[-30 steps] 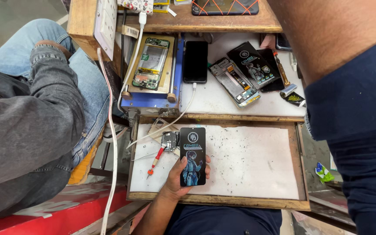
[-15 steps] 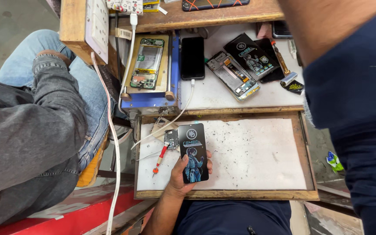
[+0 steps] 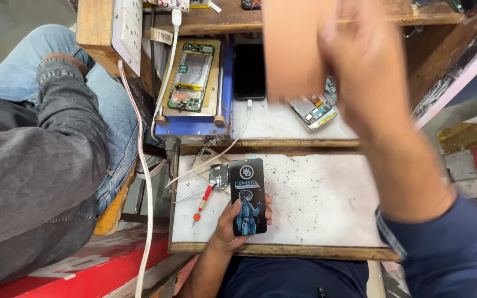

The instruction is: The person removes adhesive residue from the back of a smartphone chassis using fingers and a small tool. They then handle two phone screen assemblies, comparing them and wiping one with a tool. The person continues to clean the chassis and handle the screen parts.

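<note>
Left hand (image 3: 237, 221) grips the phone (image 3: 248, 196) low centre of frame, resting on the white table (image 3: 327, 204). Right hand (image 3: 360, 60), blurred up top, pinches a tan card (image 3: 296, 47). I judge the loose grip could let the phone slide onto the red screwdriver (image 3: 202, 201) just beside it.

Wooden workbench (image 3: 282, 251) with white speckled top, wooden shelf (image 3: 233, 19) above, grey concrete floor (image 3: 6, 27), red bench (image 3: 84, 273)
</note>
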Demonstrator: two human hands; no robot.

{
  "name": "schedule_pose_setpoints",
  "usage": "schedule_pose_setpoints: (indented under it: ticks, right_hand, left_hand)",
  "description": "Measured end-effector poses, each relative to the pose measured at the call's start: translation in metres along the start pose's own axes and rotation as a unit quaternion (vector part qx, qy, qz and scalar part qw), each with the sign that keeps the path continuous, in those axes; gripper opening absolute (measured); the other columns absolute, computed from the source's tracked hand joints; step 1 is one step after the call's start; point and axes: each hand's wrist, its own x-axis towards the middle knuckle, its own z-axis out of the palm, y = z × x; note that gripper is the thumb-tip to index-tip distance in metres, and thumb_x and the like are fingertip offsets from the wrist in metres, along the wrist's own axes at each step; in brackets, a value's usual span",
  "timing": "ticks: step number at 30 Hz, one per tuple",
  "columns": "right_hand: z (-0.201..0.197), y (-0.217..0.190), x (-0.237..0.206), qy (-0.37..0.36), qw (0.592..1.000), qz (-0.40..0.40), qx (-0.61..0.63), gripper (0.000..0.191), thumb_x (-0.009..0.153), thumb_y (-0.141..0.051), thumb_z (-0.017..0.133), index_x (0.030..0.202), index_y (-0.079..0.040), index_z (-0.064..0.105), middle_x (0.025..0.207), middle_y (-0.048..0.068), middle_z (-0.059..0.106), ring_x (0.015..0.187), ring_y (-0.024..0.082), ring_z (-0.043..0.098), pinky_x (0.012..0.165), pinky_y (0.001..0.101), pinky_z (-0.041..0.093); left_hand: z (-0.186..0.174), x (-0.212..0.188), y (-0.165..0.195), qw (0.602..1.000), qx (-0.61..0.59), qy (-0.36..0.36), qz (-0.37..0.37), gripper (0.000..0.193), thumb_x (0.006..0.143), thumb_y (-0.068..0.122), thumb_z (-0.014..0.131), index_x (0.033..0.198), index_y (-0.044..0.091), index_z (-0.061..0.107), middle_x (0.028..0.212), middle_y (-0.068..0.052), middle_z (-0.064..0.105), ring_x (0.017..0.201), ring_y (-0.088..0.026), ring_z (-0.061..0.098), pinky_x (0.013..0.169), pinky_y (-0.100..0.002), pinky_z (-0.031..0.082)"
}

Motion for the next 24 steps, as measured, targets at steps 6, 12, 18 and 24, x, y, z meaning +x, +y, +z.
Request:
schedule_pose_setpoints:
  ticks: [6,12,18,24]
  right_hand:
    - [-0.016,0.114,-0.117,0.142,0.922,0.255,0.255,0.023,0.105,-0.012,0.058,0.126,-0.007,0.048,0.113,0.011,0.067,0.092,0.018,0.069,0.079,0.0357,0.061]
    - [-0.025,0.139,-0.154,0.192,0.912,0.238,0.274,0.041,0.099,-0.009,0.057,0.137,-0.011,0.041,0.117,0.01,0.068,0.099,0.018,0.071,0.087,0.0379,0.063]
    - [-0.033,0.177,-0.199,0.188,0.88,0.276,0.339,0.038,0.101,-0.003,0.062,0.135,0.001,0.046,0.12,0.016,0.068,0.104,0.023,0.07,0.092,0.0387,0.061]
    - [-0.023,0.19,-0.223,0.182,0.863,0.316,0.349,0.046,0.094,-0.001,0.066,0.137,-0.004,0.05,0.121,0.012,0.066,0.105,0.024,0.068,0.089,0.0387,0.06]
  left_hand:
    - [0.0,-0.002,-0.001,1.0,0.012,0.001,-0.003,0.06,0.097,0.037,0.07,0.136,-0.005,0.051,0.124,-0.019,0.062,0.103,-0.028,0.067,0.089,-0.042,0.058]
    - [-0.004,0.002,-0.003,0.997,0.065,0.044,-0.011,0.052,0.094,0.021,0.068,0.136,-0.006,0.052,0.126,-0.022,0.066,0.11,-0.033,0.069,0.096,-0.047,0.059]
    - [0.002,0.01,-0.006,0.993,0.086,0.076,-0.014,0.04,0.103,0.017,0.058,0.136,-0.004,0.053,0.127,-0.02,0.067,0.113,-0.03,0.07,0.096,-0.047,0.059]
    - [0.011,0.043,-0.013,0.982,0.162,0.096,0.007,0.039,0.104,0.021,0.062,0.133,-0.004,0.06,0.125,-0.014,0.071,0.11,-0.02,0.068,0.098,-0.037,0.057]
